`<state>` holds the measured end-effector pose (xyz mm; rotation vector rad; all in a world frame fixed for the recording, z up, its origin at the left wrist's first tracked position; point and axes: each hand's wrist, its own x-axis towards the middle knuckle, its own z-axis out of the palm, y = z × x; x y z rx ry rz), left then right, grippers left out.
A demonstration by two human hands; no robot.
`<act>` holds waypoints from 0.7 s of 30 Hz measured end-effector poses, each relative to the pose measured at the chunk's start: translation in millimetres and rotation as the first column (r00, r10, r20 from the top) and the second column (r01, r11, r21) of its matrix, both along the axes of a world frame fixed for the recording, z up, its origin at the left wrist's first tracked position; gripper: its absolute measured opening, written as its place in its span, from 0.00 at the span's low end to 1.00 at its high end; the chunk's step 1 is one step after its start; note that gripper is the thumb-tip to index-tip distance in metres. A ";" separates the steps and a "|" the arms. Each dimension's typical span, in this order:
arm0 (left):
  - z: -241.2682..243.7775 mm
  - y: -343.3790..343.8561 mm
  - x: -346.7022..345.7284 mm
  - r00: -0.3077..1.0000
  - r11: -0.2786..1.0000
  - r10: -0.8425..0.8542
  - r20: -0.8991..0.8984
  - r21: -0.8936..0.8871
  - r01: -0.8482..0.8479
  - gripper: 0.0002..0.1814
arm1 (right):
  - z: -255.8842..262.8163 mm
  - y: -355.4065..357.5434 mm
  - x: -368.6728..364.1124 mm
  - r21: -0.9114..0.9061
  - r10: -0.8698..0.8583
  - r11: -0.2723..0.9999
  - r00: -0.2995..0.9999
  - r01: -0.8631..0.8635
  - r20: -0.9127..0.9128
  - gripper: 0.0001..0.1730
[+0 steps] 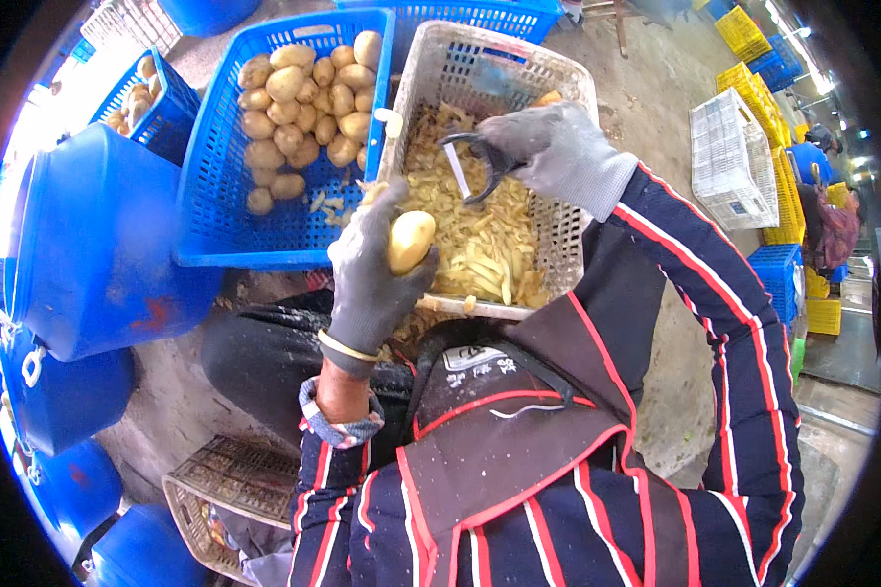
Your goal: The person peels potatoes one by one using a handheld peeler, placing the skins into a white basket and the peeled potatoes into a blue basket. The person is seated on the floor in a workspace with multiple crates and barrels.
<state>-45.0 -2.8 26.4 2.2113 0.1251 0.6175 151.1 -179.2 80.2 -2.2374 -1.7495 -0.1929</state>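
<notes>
My left hand (378, 271), in a grey glove with a band at the wrist, grips a pale peeled potato (411, 241) near the shared edge of two crates. My right hand (550, 147), gloved in grey, holds a black Y-shaped peeler (493, 165) with its blade to the left, apart from the potato. Below both hands a dirty white plastic crate (576, 88) holds many potato peelings (484, 249). Left of it stands a blue plastic crate (264, 253) with several potatoes (285, 84) at its far side and some peel scraps nearer.
Large blue plastic barrels (103, 242) line the left side. A smaller blue crate (169, 110) of potatoes stands behind. An empty-looking brown crate (227, 477) lies at lower left. White (734, 158) and yellow crates (785, 198) stand at right, with people (826, 198) beyond.
</notes>
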 end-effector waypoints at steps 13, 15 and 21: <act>4.6 0.6 1.0 0.987 0.983 0.110 0.114 0.134 -0.125 0.50 | 37.1 51.5 -45.0 -0.389 0.117 0.916 0.993 -0.101 0.017 0.17; 1.4 1.3 -2.6 0.994 0.998 0.056 0.090 0.037 -0.060 0.49 | 30.5 48.8 -40.3 -0.279 0.168 0.945 0.985 -0.171 -0.035 0.18; -2.5 -2.3 -7.3 0.990 0.929 -0.141 0.006 -0.345 0.134 0.49 | 44.0 41.3 -21.6 -0.483 -0.021 0.874 0.998 0.046 0.056 0.23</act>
